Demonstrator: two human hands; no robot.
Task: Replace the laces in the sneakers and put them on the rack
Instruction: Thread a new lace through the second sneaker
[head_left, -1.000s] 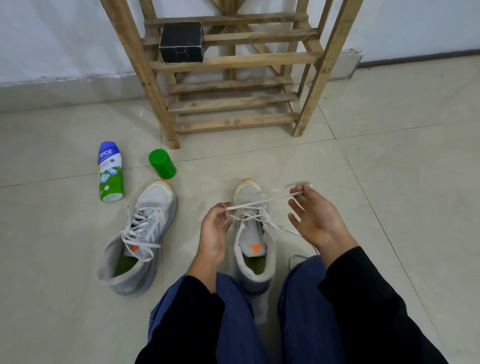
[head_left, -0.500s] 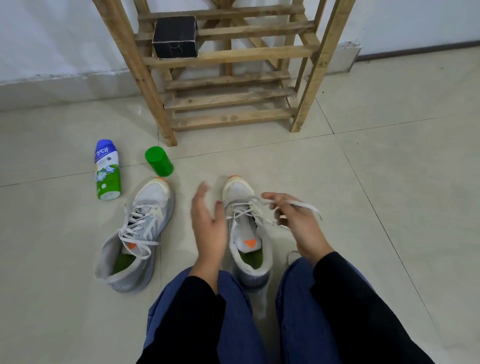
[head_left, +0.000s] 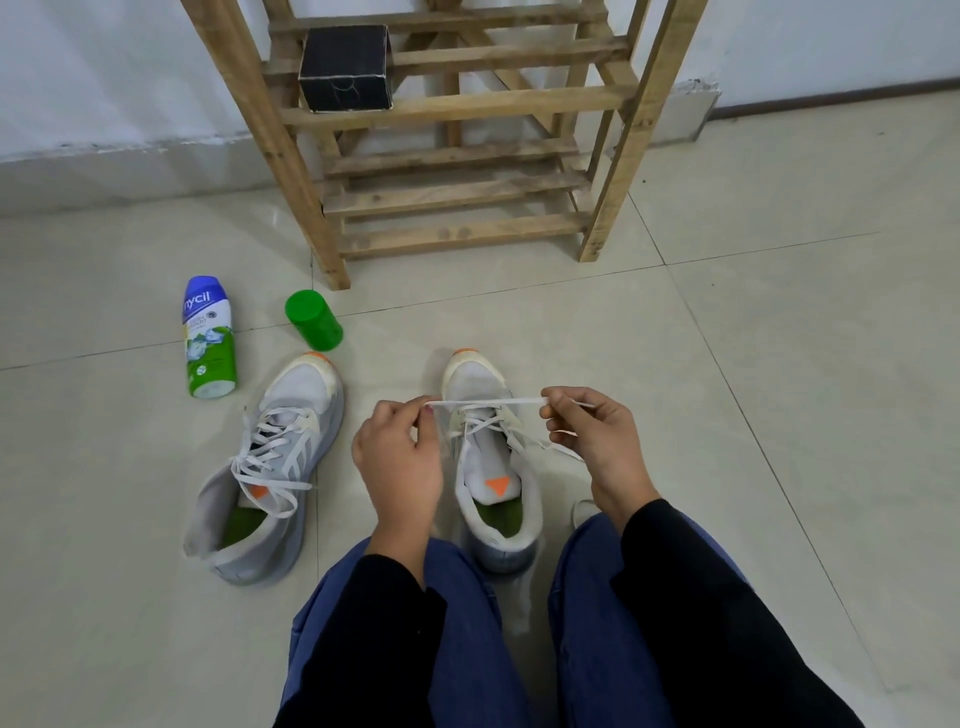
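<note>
Ahead, rack (head_left: 457, 235) well beyond sneaker (head_left: 474, 378).

Before you: left sneaker (head_left: 270, 467) and right sneaker (head_left: 488, 467), grey-white, orange toe tips, green insoles; right tongue bears an orange triangle; lace (head_left: 488, 402) white; rack (head_left: 457, 104) raw tan wood; box (head_left: 345, 67) black; bottle (head_left: 208, 338) blue-topped, white and green; cup (head_left: 314, 319) green; your sleeves (head_left: 701, 623) black; trousers (head_left: 467, 649) blue.

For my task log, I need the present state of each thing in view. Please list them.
left hand, pinches the lace.
right hand, pinches the lace too.
lace, stretched taut between both hands.
sneaker between legs, upright on floor, partly laced.
other sneaker, on floor, loosely laced, untied.
powder bottle, on floor, cap on.
black box, on a rack shelf.
</note>
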